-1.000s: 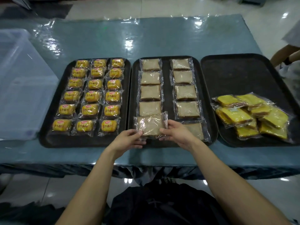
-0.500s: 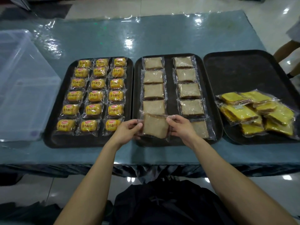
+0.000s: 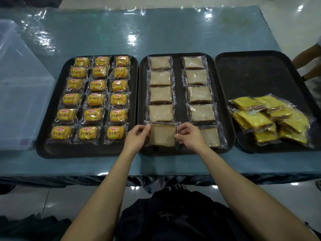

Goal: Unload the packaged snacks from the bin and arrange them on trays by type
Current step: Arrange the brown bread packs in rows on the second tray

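Three black trays lie side by side. The left tray [image 3: 53,150] carries several small yellow bread packs in neat rows. The middle tray [image 3: 180,94] has two columns of brown bread slice packs. My left hand [image 3: 137,136] and my right hand [image 3: 189,134] pinch the two side edges of one brown slice pack [image 3: 162,135], which lies flat at the near end of the left column. The right tray [image 3: 260,73] bears a loose heap of yellow cake packs [image 3: 271,119] at its near right.
A clear plastic bin [image 3: 22,94] stands at the table's left edge. The table [image 3: 156,32] wears a shiny blue-green cover. A person's legs [image 3: 311,63] show at the far right. A dark bag [image 3: 173,214] sits below the table's near edge.
Both hands have lowered the brown slice pack from a raised, tilted hold down flat onto the near end of the middle tray's left column.
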{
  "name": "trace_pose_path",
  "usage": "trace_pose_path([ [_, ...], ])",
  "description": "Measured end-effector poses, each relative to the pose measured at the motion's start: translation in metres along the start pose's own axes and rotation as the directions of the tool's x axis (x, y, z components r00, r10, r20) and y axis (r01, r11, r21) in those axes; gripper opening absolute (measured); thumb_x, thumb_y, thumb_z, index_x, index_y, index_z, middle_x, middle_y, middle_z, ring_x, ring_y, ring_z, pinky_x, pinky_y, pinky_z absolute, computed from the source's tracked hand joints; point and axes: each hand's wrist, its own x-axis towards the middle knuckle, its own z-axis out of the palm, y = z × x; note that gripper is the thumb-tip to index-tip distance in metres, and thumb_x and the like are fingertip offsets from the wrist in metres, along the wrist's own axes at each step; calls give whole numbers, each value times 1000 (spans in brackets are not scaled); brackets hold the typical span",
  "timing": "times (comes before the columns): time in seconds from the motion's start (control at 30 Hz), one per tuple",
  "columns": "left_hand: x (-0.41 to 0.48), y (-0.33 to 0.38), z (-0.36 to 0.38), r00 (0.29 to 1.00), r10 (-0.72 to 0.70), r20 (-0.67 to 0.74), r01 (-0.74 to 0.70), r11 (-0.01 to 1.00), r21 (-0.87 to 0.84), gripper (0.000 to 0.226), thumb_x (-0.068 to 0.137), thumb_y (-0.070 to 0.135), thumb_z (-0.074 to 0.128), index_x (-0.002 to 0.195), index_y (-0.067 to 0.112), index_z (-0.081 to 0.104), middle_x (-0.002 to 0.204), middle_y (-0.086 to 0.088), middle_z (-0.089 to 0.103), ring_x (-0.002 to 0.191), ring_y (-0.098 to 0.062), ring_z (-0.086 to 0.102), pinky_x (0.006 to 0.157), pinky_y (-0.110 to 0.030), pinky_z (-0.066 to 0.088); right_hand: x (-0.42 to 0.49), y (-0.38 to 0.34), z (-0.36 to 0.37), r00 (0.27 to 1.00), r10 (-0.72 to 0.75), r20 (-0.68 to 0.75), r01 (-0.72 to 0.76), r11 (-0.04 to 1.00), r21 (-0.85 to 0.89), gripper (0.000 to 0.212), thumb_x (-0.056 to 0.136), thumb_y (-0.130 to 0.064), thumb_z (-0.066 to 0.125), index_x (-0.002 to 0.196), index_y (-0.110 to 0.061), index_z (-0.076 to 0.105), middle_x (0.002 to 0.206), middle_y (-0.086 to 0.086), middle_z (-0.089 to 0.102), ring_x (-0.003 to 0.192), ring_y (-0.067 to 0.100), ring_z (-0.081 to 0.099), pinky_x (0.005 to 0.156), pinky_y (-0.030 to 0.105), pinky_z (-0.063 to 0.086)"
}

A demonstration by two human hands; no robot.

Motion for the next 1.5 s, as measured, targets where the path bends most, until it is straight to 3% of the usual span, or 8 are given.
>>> trace_pose_path([
  [0.1, 9, 3, 4, 1000, -11, -6, 10, 996, -90, 22, 104, 48, 69, 113, 29, 77, 118, 2, 74, 112, -19, 67, 78, -33, 54, 0, 0, -2, 999, -19, 29, 18, 1000, 19, 20, 95, -6, 82, 101, -20, 69, 94, 5, 76, 86, 24, 77, 85, 47, 68],
  [0.23, 20, 1, 10, 994, -39, -102, 34, 998, -53, 13, 98, 37, 77, 93, 27, 83, 101, 7, 80, 107, -20, 72, 99, -48, 60, 4, 3, -7, 1000, -19, 13, 19, 1000, 4, 17, 103, -7, 72, 111, -22, 69, 98, 4, 78, 89, 19, 80, 89, 48, 67],
  [0.47, 19, -7, 13, 997, 42, -60, -3, 845, 535, 45, 96, 37, 82, 136, 22, 67, 109, 8, 78, 105, -17, 72, 96, -43, 62, 1, 9, 4, 993, -66, 95, 102, 889, -445, 47, 98, -19, 77, 141, -21, 57, 120, -4, 71, 96, 16, 72, 78, 32, 61],
  [0.63, 18, -10, 12, 997, 44, -63, 1, 811, 585, 50, 91, 29, 89, 134, 21, 64, 91, 12, 74, 92, -11, 70, 89, -38, 61, 1, 10, 10, 989, -110, 99, 145, 855, -499, 56, 96, -12, 75, 149, -18, 57, 139, 5, 64, 112, 23, 68, 99, 41, 60],
  [0.83, 14, -4, 8, 999, 30, -41, 0, 818, 576, 56, 91, 28, 89, 138, 17, 61, 92, 9, 73, 80, -1, 65, 81, -31, 56, -2, 7, 9, 985, -159, 70, 172, 819, -547, 43, 101, -18, 70, 143, -16, 61, 133, 5, 59, 112, 25, 64, 98, 41, 58],
  [0.97, 11, 9, 7, 972, 233, -38, -152, 740, 656, 62, 99, 38, 77, 152, 23, 50, 137, -5, 62, 119, -24, 66, 98, -44, 59, 12, -13, 9, 950, -311, -26, 247, 799, -549, 34, 105, -21, 64, 139, -14, 65, 131, 8, 60, 113, 29, 65, 97, 47, 58],
  [1.1, 25, 23, 12, 962, 267, 62, -246, 739, 628, 62, 108, 33, 65, 164, 23, 42, 166, -4, 43, 149, -26, 48, 120, -48, 46, 35, -35, 14, 936, -345, 64, 313, 739, -596, 47, 109, -21, 57, 155, -13, 56, 161, 6, 51, 142, 31, 52, 114, 49, 50],
  [1.5, 39, 29, 16, 955, 232, 185, -296, 692, 659, 65, 105, 34, 70, 164, 16, 46, 173, -2, 36, 155, -21, 43, 127, -39, 35, 36, -38, 14, 954, -274, 123, 281, 671, -687, 48, 110, -29, 58, 153, -7, 57, 167, 6, 47, 148, 29, 48, 122, 44, 43],
])
